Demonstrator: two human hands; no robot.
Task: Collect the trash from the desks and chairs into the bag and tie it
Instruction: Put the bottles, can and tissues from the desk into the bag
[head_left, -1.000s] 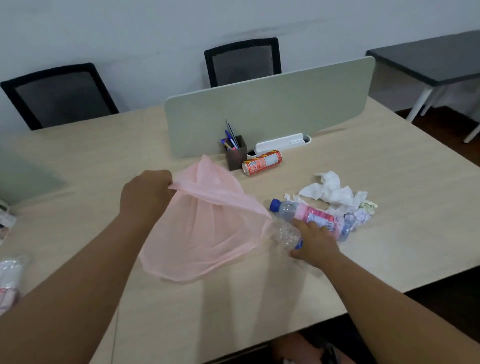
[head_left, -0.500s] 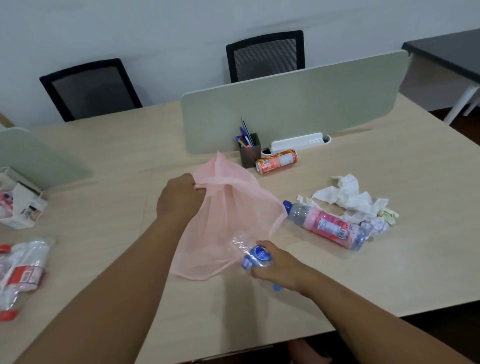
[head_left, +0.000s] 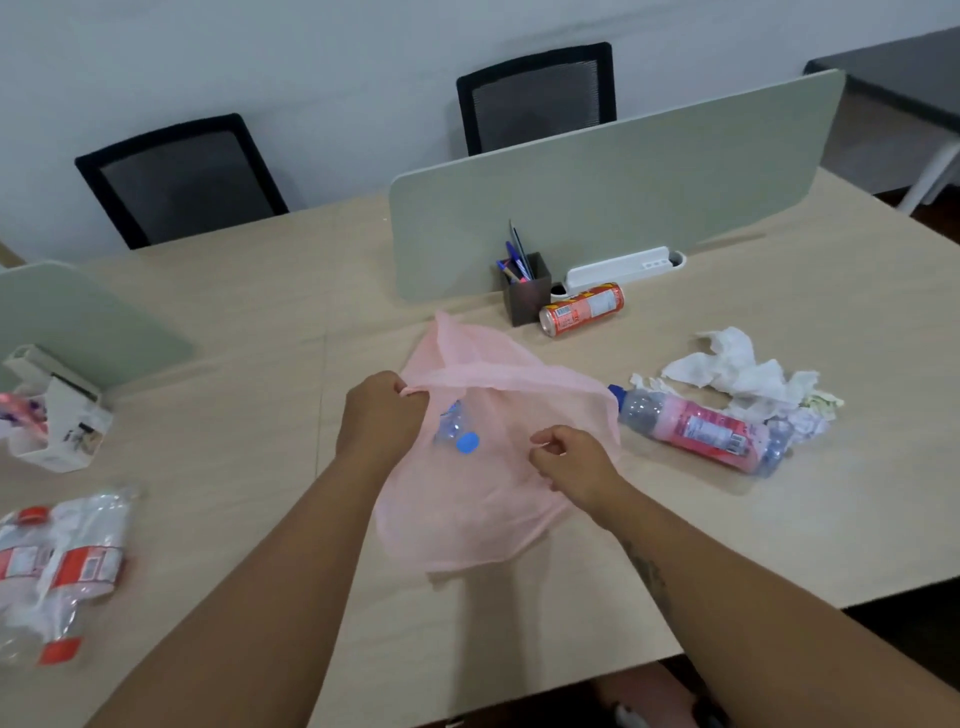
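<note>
A person's two bare hands work a thin pink bag (head_left: 467, 499) at the middle of a pale wooden counter (head_left: 218, 322), seen from a head-worn camera. The left hand (head_left: 382, 415) grips the bag's rim at 9 o'clock, its fingers (head_left: 402, 387) pressed together around a bunch of plastic. The right hand (head_left: 576, 465), at 3 o'clock on the bag, has its fingers (head_left: 543, 449) curled and pinching the film at the near edge of the opening. A clear crushed bottle with a blue cap (head_left: 457, 428) shows through the plastic, inside the bag between the two hands. At 3 o'clock from the bag, a bottle with a pink label (head_left: 696, 428) lies on its side, its blue cap touching or just beside the bag's edge. Crumpled white tissues (head_left: 743, 376) lie just beyond it, toward 2 o'clock. At 1 o'clock an orange can (head_left: 582, 309) lies on its side beside a dark pen holder (head_left: 527, 291), in front of a grey-green divider (head_left: 623, 202). At 8 o'clock, well apart from the bag, crushed bottles with red labels (head_left: 57, 566) lie by the counter's left edge. Two black mesh chairs (head_left: 182, 179) stand at the far side, at 11 and 12 o'clock.
</note>
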